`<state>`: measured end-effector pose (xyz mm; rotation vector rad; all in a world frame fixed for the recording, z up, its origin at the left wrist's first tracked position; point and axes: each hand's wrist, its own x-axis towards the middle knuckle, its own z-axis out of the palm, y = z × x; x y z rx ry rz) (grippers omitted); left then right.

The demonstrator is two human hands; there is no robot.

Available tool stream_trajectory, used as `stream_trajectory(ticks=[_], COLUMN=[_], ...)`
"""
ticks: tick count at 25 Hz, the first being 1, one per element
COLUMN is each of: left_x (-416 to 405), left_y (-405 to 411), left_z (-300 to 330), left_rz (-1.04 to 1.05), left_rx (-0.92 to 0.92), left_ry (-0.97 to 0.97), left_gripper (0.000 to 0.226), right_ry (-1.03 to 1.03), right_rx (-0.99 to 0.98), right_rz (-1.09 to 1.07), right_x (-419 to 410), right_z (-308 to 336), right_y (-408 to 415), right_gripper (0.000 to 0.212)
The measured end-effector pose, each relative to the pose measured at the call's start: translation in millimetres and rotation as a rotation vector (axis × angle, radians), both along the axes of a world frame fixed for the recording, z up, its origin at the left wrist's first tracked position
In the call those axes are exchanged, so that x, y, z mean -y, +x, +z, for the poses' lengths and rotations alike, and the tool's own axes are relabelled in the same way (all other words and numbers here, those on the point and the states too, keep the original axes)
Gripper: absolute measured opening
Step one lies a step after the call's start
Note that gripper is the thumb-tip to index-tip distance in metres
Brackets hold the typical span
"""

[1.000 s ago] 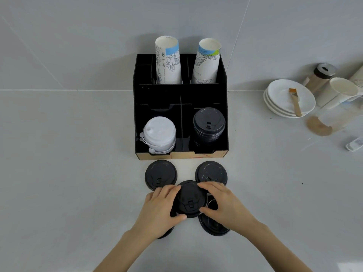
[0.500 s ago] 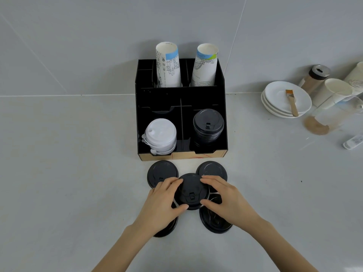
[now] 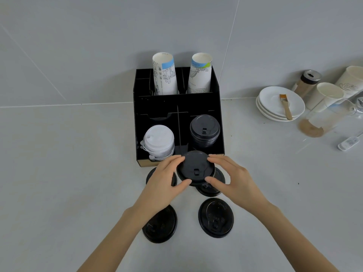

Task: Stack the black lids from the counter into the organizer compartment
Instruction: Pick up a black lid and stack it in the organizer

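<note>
A black lid [image 3: 195, 167] hangs just in front of the black organizer [image 3: 177, 103], gripped on its left edge by my left hand [image 3: 164, 182] and on its right edge by my right hand [image 3: 233, 177]. The organizer's front right compartment holds a stack of black lids [image 3: 204, 130]; the front left one holds white lids [image 3: 159, 141]. Several black lids lie on the counter: one at the near left [image 3: 160, 225], one at the near right [image 3: 216, 217], one partly hidden under my left hand [image 3: 151, 174], and one under the held lid [image 3: 209, 190].
Two stacks of paper cups [image 3: 164, 73] stand in the organizer's back row. At the right sit stacked white plates [image 3: 280, 104] with a brush [image 3: 285, 107], a shaker jar [image 3: 306, 82], white cups [image 3: 324, 96], a toppled clear cup [image 3: 318, 123] and a small white device [image 3: 348, 143].
Both hands have lifted the held lid off the counter and carried it forward toward the organizer's front edge. The near lids on the counter are now uncovered.
</note>
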<state>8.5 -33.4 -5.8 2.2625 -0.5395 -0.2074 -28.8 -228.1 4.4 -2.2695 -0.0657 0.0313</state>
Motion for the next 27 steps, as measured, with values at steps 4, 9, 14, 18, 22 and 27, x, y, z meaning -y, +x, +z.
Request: stream_trajectory(ticks=[4,9,14,18,22,27], left_x=[9.4,23.7,36.9,48.2,56.5,62.4], left_y=[22.5,53.9,85.3,107.2,120.8,124.4], left_z=[11.6,19.1,20.4,15.7,6.5,-3.5], left_rz=[0.0,-0.009,-0.017,-0.023,-0.021,-0.027], left_rx=[0.035,0.047,0.061,0.051,0.018,-0.017], left_ry=[0.006,0.02,0.034,0.052,0.07,0.079], left_gripper=[0.055,0.054,0.054,0.057,0.059,0.059], right_ry=[-0.012,-0.032,-0.044,-0.054,-0.08,-0.115], right_rx=[0.051,0.112,0.135,0.114,0.087,0.043], right_rz=[-0.042,-0.097,-0.129,-0.148,-0.155,-0.157], right_x=[5.9,13.2,21.4,28.6,33.4,35.3], right_z=[10.0,16.5,17.5,11.9,2.9,-8.4], right_y=[17.8,43.3,72.7,94.5,107.2,111.6], right_gripper=[0.043,0.043,0.041,0.041,0.041,0.045])
